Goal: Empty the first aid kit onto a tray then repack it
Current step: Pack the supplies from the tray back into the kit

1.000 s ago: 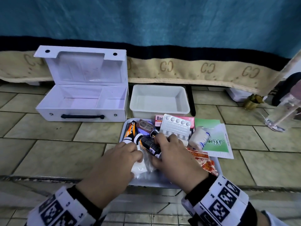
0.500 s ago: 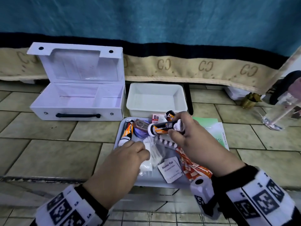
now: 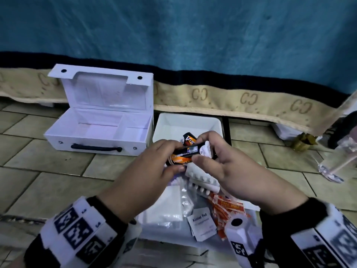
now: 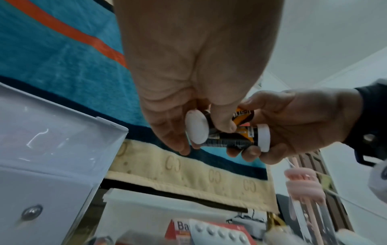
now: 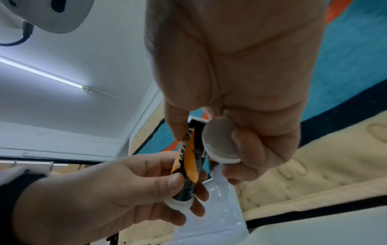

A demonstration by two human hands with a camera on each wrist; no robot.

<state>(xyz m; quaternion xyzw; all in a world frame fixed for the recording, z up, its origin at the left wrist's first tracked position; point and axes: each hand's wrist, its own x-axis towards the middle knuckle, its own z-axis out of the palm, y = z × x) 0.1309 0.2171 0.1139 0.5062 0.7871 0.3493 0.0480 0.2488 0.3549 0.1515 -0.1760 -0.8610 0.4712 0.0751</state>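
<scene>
Above the tray (image 3: 160, 236) both hands hold a bundle of black-and-orange tubes (image 3: 185, 153) with white caps. My left hand (image 3: 176, 156) grips one tube (image 5: 188, 157) near its capped end. My right hand (image 3: 201, 147) curls round the other end of the bundle, where a second tube (image 4: 230, 140) ends in a white cap. Another tube (image 3: 190, 141) pokes out behind the fingers. The white first aid kit (image 3: 96, 146) stands open and empty at the back left. Blister packs (image 3: 202, 180), orange plasters (image 3: 226, 209), an alcohol pad (image 3: 201, 223) and a white packet (image 3: 168, 206) lie on the tray.
An empty white bin (image 3: 189, 122) stands right of the kit, behind the hands. A blue blanket with a beige border (image 3: 212, 97) hangs along the back. A clear bottle (image 3: 340, 157) and a small brass object (image 3: 303, 142) stand at the right on the tiled floor (image 3: 48, 180).
My right hand lifted the tubes off the tray and brought them up and back. My left hand left the plastic packet on the tray and rose to take hold of the tubes.
</scene>
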